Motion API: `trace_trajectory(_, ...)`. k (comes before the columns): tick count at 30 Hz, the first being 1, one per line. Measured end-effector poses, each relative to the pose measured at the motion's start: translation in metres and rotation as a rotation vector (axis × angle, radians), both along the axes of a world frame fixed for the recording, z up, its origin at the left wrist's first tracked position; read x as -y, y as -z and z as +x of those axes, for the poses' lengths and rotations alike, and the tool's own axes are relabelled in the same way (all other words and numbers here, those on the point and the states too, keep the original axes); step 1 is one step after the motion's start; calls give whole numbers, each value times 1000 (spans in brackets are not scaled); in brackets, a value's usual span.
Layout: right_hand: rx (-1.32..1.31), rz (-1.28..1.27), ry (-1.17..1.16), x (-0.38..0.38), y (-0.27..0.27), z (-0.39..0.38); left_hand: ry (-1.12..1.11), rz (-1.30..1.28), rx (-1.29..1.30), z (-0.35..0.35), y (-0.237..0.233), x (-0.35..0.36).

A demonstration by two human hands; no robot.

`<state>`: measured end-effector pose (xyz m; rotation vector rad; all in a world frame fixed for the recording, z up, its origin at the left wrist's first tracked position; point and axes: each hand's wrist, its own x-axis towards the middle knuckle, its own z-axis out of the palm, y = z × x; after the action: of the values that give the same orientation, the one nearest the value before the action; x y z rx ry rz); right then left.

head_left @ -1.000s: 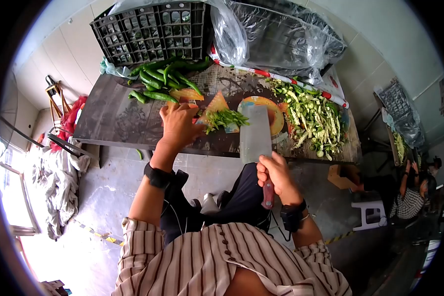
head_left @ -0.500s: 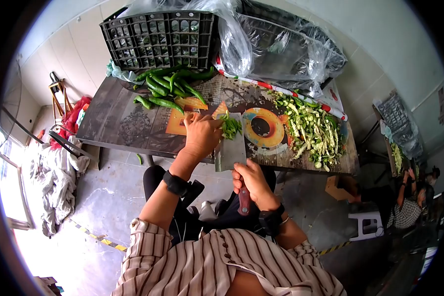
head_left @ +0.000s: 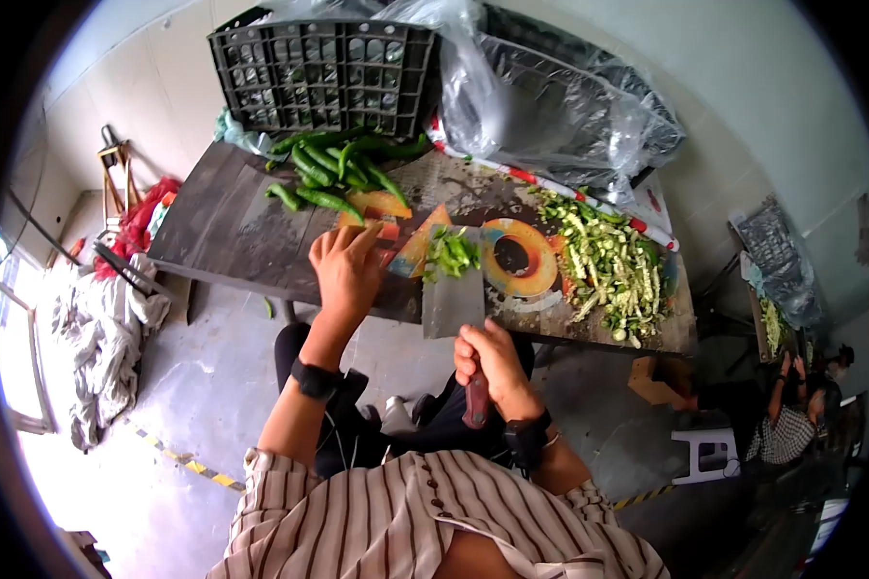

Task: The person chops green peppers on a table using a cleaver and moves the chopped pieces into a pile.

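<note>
My right hand (head_left: pixel 493 365) is wrapped round the red-brown handle of a cleaver (head_left: pixel 454 304), whose wide blade lies flat over the table's front edge. Chopped green pepper pieces (head_left: pixel 451 255) rest on the far part of the blade. To the left of the blade, my left hand (head_left: pixel 345 274) is over the table with its fingers apart and nothing in them. Beyond it lies a pile of whole green peppers (head_left: pixel 343 166). On the table's right side is a heap of sliced peppers (head_left: pixel 608 261).
A black crate (head_left: pixel 323 77) stands behind the whole peppers, beside another container covered in clear plastic (head_left: pixel 560 106). The wooden table (head_left: pixel 232 227) ends near my knees. At the far right another person (head_left: pixel 784 429) sits beyond a white stool (head_left: pixel 704 455).
My left hand has moved left, away from the chopped pieces and the blade, and its fingers have spread. My right hand still holds the cleaver. The view has shifted slightly.
</note>
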<state>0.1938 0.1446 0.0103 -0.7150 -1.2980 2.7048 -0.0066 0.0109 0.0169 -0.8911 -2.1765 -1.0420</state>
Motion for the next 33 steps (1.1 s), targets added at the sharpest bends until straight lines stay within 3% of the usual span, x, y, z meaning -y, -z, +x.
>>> trace_trajectory(15, 37, 24, -11, -28, -40, 38, -34, 12, -20, 4, 4, -1)
trace_trajectory(19, -15, 276, -72, -56, -109, 12, -26, 8, -14, 3, 6, -1)
trace_trajectory(20, -35, 391, 37, -55, -145, -6, -26, 10, -16, 3, 4, -1)
trace_trajectory(23, -416, 658, 89, -106, -207, -65, -31, 17, 2, 5, 4, -1)
trace_trajectory(24, -299, 380, 205, -118, -220, -83, -32, 13, -5, 5, 6, 0)
trace_trajectory(26, -289, 579, 137, -113, -212, -72, -37, 59, -12, 1, 8, 1)
trace_trajectory(33, -103, 353, 151, -54, -113, -22, 4, 103, -23, 2, 7, 2)
